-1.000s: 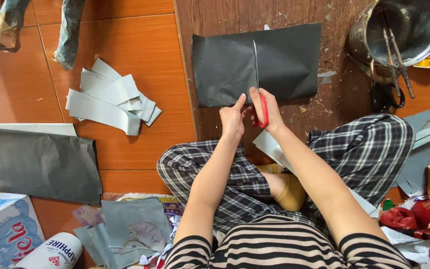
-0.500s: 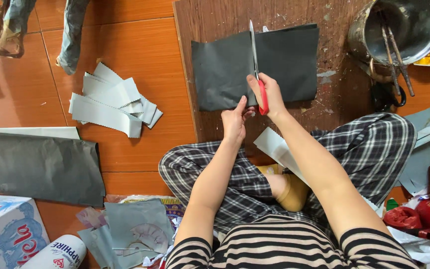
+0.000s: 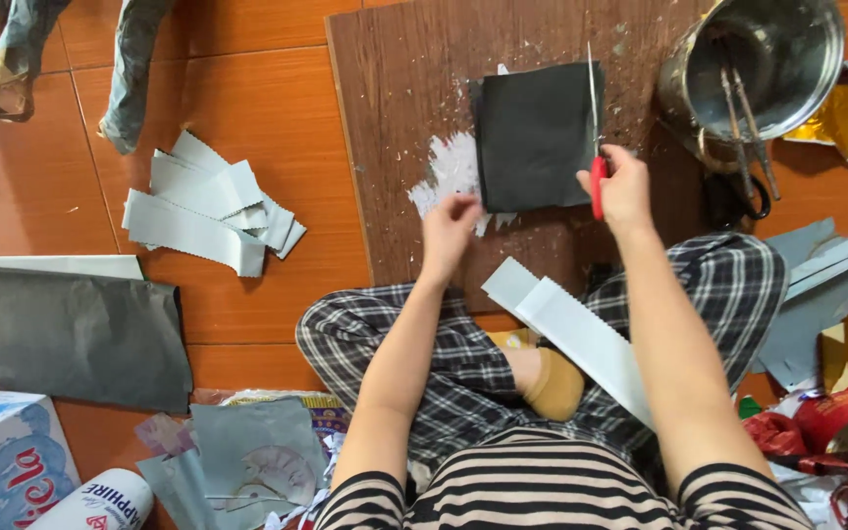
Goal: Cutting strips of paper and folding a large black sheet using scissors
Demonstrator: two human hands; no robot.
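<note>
A dark grey sheet (image 3: 534,135) is laid flat on the wooden board (image 3: 395,118), folded to a near square. Red-handled scissors (image 3: 596,147) are gripped in the right hand (image 3: 623,189) at the sheet's right edge, apparently partway through a cut. The left hand (image 3: 449,224), loosely curled and empty, is held just below the sheet's left corner. Cut pale strips (image 3: 203,201) are piled left of the board.

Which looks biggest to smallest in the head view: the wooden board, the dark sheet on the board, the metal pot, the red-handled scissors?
1. wooden board
2. metal pot, though cropped at the top
3. dark sheet, close to the pot, so this pair is unsure
4. red-handled scissors, in the right hand
</note>
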